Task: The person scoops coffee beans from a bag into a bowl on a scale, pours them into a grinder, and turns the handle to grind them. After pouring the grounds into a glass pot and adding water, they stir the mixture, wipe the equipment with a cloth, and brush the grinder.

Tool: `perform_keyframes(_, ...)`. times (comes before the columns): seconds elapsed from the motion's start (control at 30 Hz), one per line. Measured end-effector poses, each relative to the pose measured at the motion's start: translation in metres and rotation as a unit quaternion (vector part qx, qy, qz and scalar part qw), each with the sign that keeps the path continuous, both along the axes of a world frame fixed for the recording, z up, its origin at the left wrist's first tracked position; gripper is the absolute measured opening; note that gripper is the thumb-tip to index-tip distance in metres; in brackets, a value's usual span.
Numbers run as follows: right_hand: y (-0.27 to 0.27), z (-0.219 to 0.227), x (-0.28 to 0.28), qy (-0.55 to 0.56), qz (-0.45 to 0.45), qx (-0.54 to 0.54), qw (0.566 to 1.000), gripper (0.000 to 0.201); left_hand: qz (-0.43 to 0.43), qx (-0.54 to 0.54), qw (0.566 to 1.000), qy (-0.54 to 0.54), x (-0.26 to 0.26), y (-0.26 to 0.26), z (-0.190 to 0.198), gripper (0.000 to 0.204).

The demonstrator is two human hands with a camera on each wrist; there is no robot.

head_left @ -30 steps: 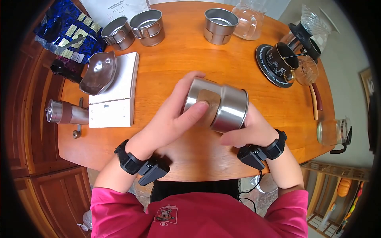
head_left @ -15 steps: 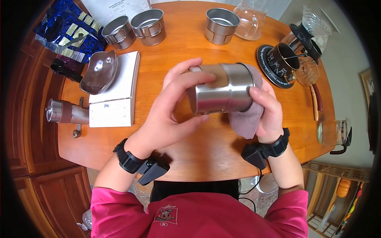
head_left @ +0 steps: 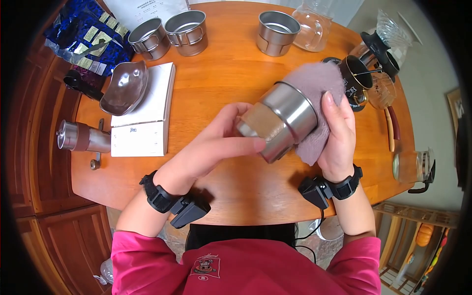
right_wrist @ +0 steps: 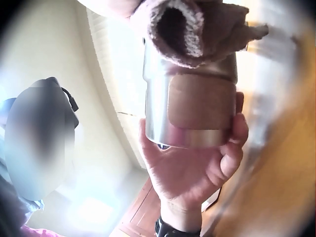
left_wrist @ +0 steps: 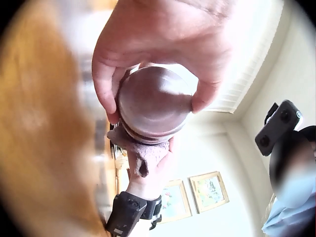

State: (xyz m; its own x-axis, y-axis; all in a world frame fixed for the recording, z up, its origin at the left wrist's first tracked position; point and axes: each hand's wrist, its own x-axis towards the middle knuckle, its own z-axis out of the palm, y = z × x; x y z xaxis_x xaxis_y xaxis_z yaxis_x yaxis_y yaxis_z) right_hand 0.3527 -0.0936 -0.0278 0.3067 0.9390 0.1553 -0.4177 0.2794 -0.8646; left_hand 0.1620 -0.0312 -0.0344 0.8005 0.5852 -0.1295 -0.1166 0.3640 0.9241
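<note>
My left hand (head_left: 211, 147) grips a stainless steel cup (head_left: 301, 110) round its base, fingers on the far side and thumb along the near side. The cup has a brown patch on its wall and is tilted, mouth toward the upper right, held up over the table. A mauve cloth (head_left: 322, 81) lies over the mouth end, held by my right hand (head_left: 339, 135), with the thumb upright against it. The left wrist view shows the cup's round bottom (left_wrist: 155, 106) between thumb and fingers. In the right wrist view the cloth (right_wrist: 217, 29) bunches over the rim.
At left are a white scale (head_left: 137, 140) bearing a dark bowl (head_left: 125, 88), and a hand grinder (head_left: 81, 136). Steel cups (head_left: 187, 37) stand along the back beside a glass server (head_left: 312, 29). A black mug (head_left: 355, 78) sits at right, near a glass press (head_left: 415, 164).
The cup has turned in my hands, its mouth now pointing up and right. The cloth, hidden at first, has come into view at the mouth, and my right thumb has moved off the cup onto it.
</note>
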Motion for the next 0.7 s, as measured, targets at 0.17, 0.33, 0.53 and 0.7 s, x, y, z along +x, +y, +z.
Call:
perform_keyframes(0.17, -0.006, 0.000, -0.001, -0.186, -0.030, 0.046, 0.981, 0.029, -0.030, -0.124, 0.992, -0.013, 0.002, -0.006, 0.004, 0.057)
perform_keyframes(0.33, -0.001, 0.005, 0.002, -0.483, 0.025, 0.170, 0.858, 0.027, -0.046, -0.191, 0.973, -0.121, 0.002, -0.001, -0.011, 0.045)
perform_keyframes(0.53, -0.002, 0.006, -0.014, -0.580, 0.078, 0.202, 0.785, 0.042, 0.048, -0.195, 0.955, -0.220, 0.001, -0.002, -0.022, 0.041)
perform_keyframes(0.7, -0.005, 0.013, -0.012, -0.586, 0.095, 0.194, 0.780, 0.044, 0.035, -0.155, 0.965, -0.211, 0.000, 0.001, -0.018, 0.046)
